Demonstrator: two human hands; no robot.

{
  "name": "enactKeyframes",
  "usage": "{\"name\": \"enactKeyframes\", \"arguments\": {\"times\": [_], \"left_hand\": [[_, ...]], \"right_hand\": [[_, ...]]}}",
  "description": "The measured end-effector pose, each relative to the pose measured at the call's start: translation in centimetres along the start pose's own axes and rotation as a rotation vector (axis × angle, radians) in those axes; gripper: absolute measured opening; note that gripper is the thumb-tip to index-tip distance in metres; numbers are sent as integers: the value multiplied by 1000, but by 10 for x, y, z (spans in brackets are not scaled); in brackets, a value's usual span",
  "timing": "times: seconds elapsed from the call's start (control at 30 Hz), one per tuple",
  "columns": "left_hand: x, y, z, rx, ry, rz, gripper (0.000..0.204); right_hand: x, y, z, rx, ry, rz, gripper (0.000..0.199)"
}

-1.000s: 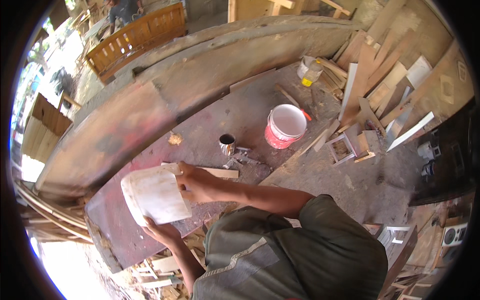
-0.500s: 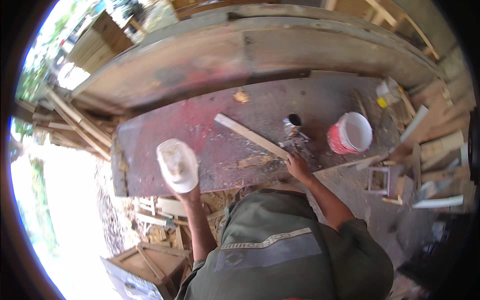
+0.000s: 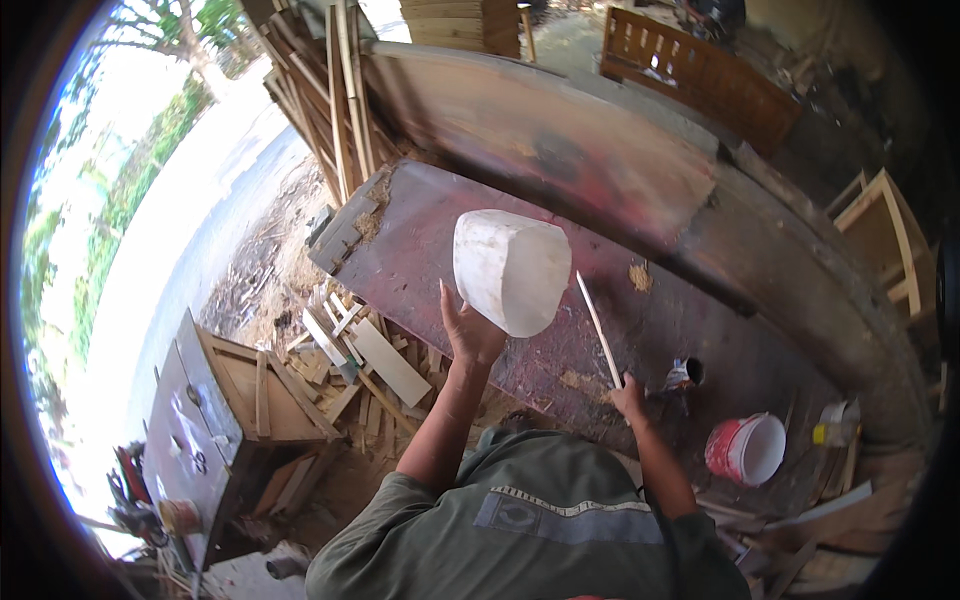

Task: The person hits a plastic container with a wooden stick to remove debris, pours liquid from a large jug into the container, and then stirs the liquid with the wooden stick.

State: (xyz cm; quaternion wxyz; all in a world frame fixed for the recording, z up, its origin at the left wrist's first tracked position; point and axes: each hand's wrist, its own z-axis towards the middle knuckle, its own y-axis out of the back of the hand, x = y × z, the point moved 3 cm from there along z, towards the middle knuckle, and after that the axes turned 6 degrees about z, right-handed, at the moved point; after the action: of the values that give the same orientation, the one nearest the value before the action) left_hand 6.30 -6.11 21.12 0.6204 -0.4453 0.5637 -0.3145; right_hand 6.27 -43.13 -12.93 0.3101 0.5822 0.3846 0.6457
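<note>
My left hand (image 3: pixel 474 332) is closed on the lower side of a white plastic container (image 3: pixel 484 264) with a cut-off, wide mouth. The container is tipped over in the air, its opening turned to the right; its pale inner wall shows. One digit of this hand points up, clear of the container. My right hand (image 3: pixel 629 398) grips the near end of a narrow wooden strip (image 3: pixel 601 332), whose far end points away from me over the workbench (image 3: pixel 430 215). The bench top is dark and stained with red. A gap separates strip and container.
Right of my right hand stand a small paint-streaked can (image 3: pixel 690 373), a red and white bucket (image 3: pixel 735 450) and a yellow-labelled container (image 3: pixel 836 425). A clump of shavings (image 3: pixel 640 278) lies on the bench. Wood offcuts (image 3: pixel 390 365) and a wooden cabinet (image 3: pixel 250 385) are at the left.
My view has swung left. My left hand has raised the container and tipped it, so its mouth faces right rather than up. The strip stays in my right hand.
</note>
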Motion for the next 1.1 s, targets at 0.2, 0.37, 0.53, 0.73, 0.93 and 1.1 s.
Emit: {"name": "enactKeyframes", "arguments": {"times": [0.2, 0.37, 0.53, 0.73, 0.93, 1.1], "left_hand": [[-10, -1, 10, -74, -120, 78, 88], [16, 1, 8, 112, 65, 77, 89], [33, 18, -4, 257, 129, 240, 81], [15, 50, 8, 118, 112, 74, 91], [4, 59, 40, 174, -17, -294, 67], [-7, 54, 69, 153, -184, -142, 62]], "right_hand": [[127, 136, 9, 178, -133, 921, 23], [232, 204, 3, 315, 14, 1239, 23], [280, 214, -7, 434, 134, 1177, 20], [282, 232, -17, 242, 420, 757, 42], [223, 299, 15, -190, 456, 239, 47], [216, 379, 21, -808, 194, 1605, 31]]}}
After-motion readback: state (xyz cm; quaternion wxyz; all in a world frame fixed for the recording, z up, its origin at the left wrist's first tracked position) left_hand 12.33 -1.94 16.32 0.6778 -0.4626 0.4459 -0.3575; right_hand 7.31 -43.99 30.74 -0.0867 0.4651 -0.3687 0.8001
